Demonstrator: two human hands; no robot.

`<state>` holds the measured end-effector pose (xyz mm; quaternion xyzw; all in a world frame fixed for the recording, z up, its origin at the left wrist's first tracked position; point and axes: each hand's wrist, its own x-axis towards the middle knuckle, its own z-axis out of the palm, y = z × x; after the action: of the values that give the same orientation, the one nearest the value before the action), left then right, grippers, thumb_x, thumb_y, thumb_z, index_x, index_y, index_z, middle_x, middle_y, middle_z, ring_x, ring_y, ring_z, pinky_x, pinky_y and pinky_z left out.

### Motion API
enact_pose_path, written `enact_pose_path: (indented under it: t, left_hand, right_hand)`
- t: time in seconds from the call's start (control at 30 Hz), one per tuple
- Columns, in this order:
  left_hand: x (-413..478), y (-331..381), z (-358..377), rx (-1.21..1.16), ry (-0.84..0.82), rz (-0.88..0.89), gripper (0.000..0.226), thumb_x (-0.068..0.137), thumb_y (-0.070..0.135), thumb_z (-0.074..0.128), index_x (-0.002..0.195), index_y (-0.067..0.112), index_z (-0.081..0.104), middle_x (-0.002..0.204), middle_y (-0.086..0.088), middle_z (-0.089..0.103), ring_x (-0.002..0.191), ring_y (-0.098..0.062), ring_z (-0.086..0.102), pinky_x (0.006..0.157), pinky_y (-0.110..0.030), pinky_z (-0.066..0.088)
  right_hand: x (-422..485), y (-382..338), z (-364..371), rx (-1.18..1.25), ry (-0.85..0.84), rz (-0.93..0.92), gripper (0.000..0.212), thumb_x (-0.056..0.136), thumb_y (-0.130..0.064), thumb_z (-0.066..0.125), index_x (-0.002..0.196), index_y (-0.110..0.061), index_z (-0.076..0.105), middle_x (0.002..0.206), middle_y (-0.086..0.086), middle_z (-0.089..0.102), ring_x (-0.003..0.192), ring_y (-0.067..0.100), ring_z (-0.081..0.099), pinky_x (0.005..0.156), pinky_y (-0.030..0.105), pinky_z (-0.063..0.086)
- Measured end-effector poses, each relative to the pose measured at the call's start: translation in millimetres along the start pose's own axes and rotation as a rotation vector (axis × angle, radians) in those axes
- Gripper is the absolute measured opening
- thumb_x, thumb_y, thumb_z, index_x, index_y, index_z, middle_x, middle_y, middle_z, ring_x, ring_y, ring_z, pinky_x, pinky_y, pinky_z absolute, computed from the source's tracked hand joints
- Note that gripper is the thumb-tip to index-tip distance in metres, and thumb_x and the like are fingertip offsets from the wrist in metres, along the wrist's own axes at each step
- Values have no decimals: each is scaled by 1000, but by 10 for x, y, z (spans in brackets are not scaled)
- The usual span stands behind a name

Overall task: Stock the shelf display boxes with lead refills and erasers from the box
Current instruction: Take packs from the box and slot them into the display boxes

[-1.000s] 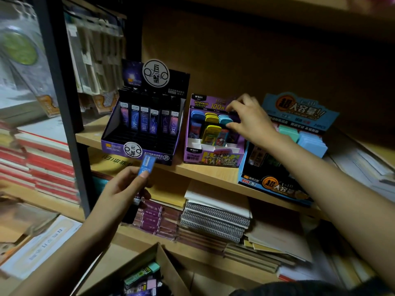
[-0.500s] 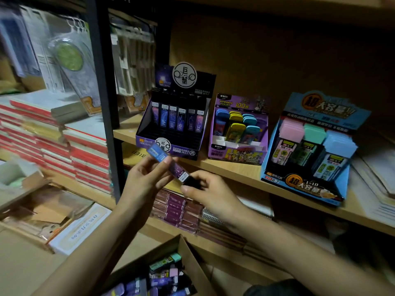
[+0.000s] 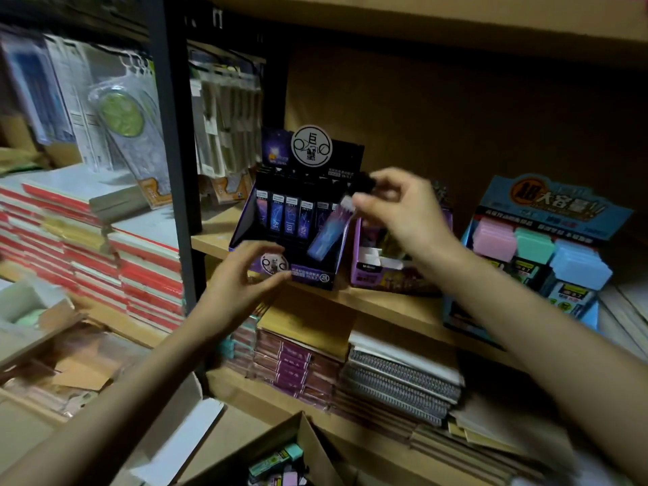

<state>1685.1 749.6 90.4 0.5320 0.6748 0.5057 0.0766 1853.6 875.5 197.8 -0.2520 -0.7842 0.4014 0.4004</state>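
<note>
Ideally the right hand (image 3: 396, 212), pinching the tilted lead refill (image 3: 328, 233) over the right end of the display box (image 3: 310, 275), should stand it upright in a slot while the empty, loosely spread left hand (image 3: 242, 278) steadies the box.

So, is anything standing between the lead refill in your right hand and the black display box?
Nothing visible does: the right hand holds the lead refill tilted over the front rows of the black display box, and the left hand is off at its front left corner.
</note>
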Motion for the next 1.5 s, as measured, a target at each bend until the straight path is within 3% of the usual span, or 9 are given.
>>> enact_pose_path:
  t: [0.1,0.17,0.27,0.43,0.63,0.87,1.07,1.3,1.5]
  left_hand:
    - [271,-187,-79,304,33,132,53,82,33,68,130,17,52,133,-2,52,120,-13,47,100,-32,40]
    - [386,-308,-64,454,-34,153,62,82,44,65,135,18,48,141,-4,48,132,-20,39,111,-42,31]
    - [417,-495,20,551,-97,145,65,83,53,58,140,23,43,149,1,39,141,-18,26,115,-37,12]
    - [408,-605,77,592,-22,206,59,83,49,60,134,21,51,143,0,47,137,-20,35,112,-36,17]
    - [399,-594,67,546,-21,208,58,83,46,62,133,20,52,142,0,48,136,-21,36,112,-37,20]
    - [406,-613,74,552,-20,207,58,83,47,61,133,20,52,142,-1,49,136,-21,36,112,-38,21]
    - [394,-582,64,591,-45,185,58,86,48,57,138,23,46,147,2,42,140,-18,29,114,-37,14]
    - [364,-503,-1,602,-133,98,58,90,42,56,142,23,39,152,3,33,143,-21,23,113,-38,21]
    - [267,-353,-32,552,-96,88,56,90,32,59,142,20,39,153,-1,31,144,-20,21,116,-37,19]
  right_hand:
    - [479,-7,6,-277,96,-60,22,82,-13,71,102,-12,64,98,6,66,92,21,64,85,36,54]
    - [686,81,90,-415,98,-60,24,80,-16,72,103,-13,65,101,3,65,94,19,61,82,29,49]
    - [825,245,229,-565,44,-80,23,79,-16,73,102,-13,68,103,4,66,95,17,58,78,22,42]
    - [856,419,312,-594,-38,-77,21,80,-18,73,100,-16,68,95,4,62,96,21,56,75,21,36]
    - [820,481,378,-518,-58,-60,21,81,-13,71,101,-14,65,88,4,63,86,25,64,78,34,52]
    - [753,570,495,-633,-37,-169,25,86,-8,65,103,-13,47,75,3,55,63,14,51,51,25,39]
    - [822,515,507,-865,-1,-272,22,87,-13,63,107,-7,58,103,13,60,93,29,57,70,28,37]
    - [884,432,435,-719,-4,-107,15,81,-10,71,95,-7,65,96,15,65,80,24,57,67,28,40]
    - [911,269,349,-937,-134,-148,33,87,-15,65,119,-7,62,120,16,54,112,34,52,91,35,43]
